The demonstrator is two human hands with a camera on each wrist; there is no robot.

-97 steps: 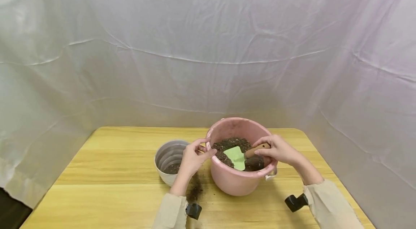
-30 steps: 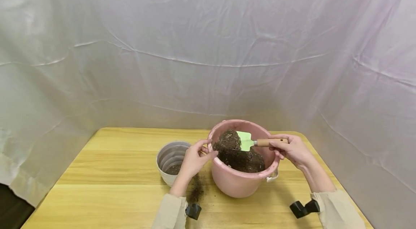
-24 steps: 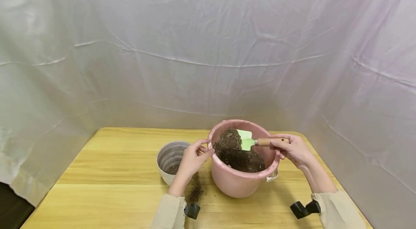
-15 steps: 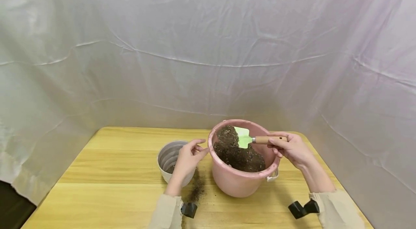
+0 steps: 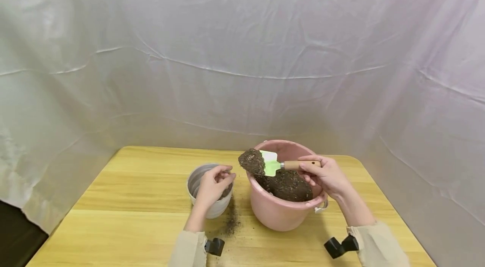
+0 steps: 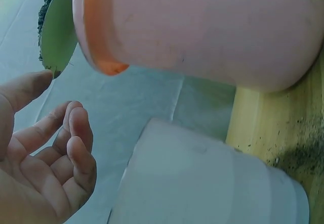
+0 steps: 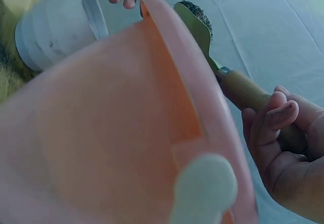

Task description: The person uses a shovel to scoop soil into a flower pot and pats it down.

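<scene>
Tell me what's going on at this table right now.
A person is moving soil by trowel. The right hand grips the wooden handle of a green trowel, whose heaped blade is lifted over the left rim of the pink bucket. The left hand hovers over the white ribbed pot, fingers loosely curled, holding nothing. Spilled soil lies on the table between them.

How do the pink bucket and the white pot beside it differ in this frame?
The pink bucket is the larger and smooth-walled; the white pot is smaller, with ridged inner walls. The bucket holds a deep heap of soil; what the pot holds is mostly hidden behind the left hand at its rim. The right hand holds a loaded trowel over the bucket's rim. Both stand upright on the wooden table.
</scene>
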